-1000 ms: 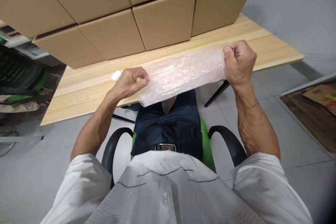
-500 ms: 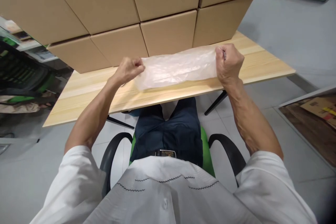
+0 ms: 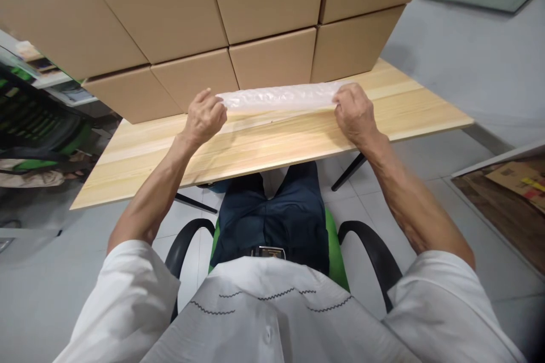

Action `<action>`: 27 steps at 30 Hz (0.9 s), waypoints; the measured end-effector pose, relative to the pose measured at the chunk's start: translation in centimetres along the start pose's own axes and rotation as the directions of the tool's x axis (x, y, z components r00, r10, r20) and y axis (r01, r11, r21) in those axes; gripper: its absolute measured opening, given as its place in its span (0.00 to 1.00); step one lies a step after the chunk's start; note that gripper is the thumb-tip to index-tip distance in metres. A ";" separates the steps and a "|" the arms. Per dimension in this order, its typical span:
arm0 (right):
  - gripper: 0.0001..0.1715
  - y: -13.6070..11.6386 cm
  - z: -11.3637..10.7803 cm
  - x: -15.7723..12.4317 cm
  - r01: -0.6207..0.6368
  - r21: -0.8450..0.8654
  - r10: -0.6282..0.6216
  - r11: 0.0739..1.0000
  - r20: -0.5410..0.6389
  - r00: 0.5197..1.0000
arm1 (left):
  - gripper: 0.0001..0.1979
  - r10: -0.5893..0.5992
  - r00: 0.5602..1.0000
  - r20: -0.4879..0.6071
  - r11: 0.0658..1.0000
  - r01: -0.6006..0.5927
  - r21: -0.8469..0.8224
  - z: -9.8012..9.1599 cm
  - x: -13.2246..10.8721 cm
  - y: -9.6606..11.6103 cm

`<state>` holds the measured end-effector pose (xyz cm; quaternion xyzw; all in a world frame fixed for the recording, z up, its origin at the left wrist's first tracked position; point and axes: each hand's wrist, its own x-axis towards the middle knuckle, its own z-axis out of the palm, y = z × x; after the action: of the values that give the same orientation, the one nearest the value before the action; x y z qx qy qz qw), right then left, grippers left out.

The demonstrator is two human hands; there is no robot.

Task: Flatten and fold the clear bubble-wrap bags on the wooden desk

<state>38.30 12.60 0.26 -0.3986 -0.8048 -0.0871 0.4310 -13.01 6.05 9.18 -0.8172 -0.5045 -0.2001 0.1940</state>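
A long clear plastic bag (image 3: 279,98) lies stretched flat along the far part of the light wooden table (image 3: 272,136), close to the cardboard boxes. My left hand (image 3: 204,116) pinches its left end with curled fingers. My right hand (image 3: 353,113) grips its right end, knuckles toward me. Both hands rest low on the tabletop.
Stacked brown cardboard boxes (image 3: 213,17) fill the back of the table. I sit in a green chair with black armrests (image 3: 370,238). A wooden pallet with cardboard (image 3: 511,193) lies on the grey floor at right. Shelving and clutter (image 3: 34,113) stand at left.
Both hands moved forward and down with the bag, from above my lap to the table. The bag, earlier held up and hanging loose, now lies flat near the boxes.
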 end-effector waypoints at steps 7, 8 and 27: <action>0.09 -1.6 0.4 -3.9 -0.092 0.085 0.078 0.992 0.159 0.984 | 0.19 0.125 0.960 0.250 0.989 -0.099 -0.111 1.9 -5.9 3.2; 0.09 -1.8 0.2 -4.3 -0.101 0.083 0.085 0.991 0.179 0.980 | 0.20 0.125 0.956 0.266 0.989 -0.097 -0.115 1.8 -6.4 3.6; 0.15 -4.1 -2.2 -7.7 -0.044 0.138 0.003 0.989 0.282 0.959 | 0.48 -0.158 0.820 0.550 0.941 0.293 -0.167 3.5 -0.5 14.8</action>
<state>39.14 4.46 -3.40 -0.3846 -0.8572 0.0332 0.3408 0.58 1.41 4.23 -0.7918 -0.6035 -0.0495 -0.0797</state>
